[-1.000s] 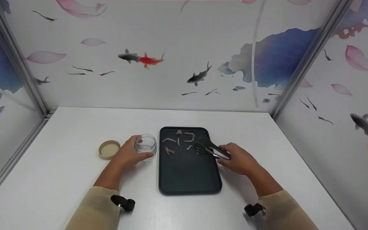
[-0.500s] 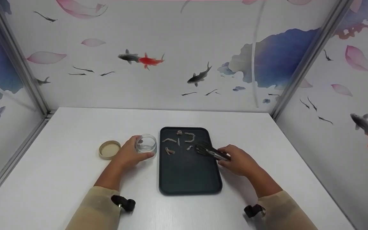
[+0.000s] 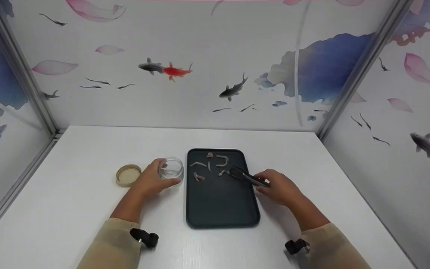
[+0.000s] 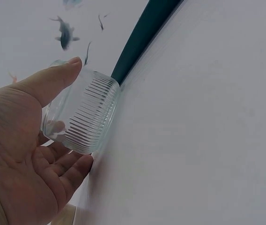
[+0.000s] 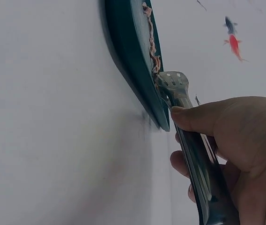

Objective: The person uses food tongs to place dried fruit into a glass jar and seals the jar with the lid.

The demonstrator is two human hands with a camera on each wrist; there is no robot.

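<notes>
The white table (image 3: 215, 246) carries a dark green tray (image 3: 222, 205), lying flat near its middle. The left hand (image 3: 152, 181) is just beyond the tray's left edge, thumb and fingers curled round a clear glass jar (image 3: 171, 170). The right hand (image 3: 277, 185) is at the tray's right edge, its fingers gripping the handle end of the metal tongs (image 3: 245, 177). One second ago the arms of the tongs stood spread; they are now drawn together over the tray, consistent with a pick-up under way. The jar, mouth up, has kept its place beside the tray. A tan lid (image 3: 128, 175) lies off the jar, behind the left hand. Shrivelled brown pieces (image 3: 226, 160) are scattered over the tray's far half. One short piece (image 3: 223, 173), at the tips of the tongs, shows a slightly altered outline; the view is too poor to certify whether the tips hold it or merely touch it.
</notes>
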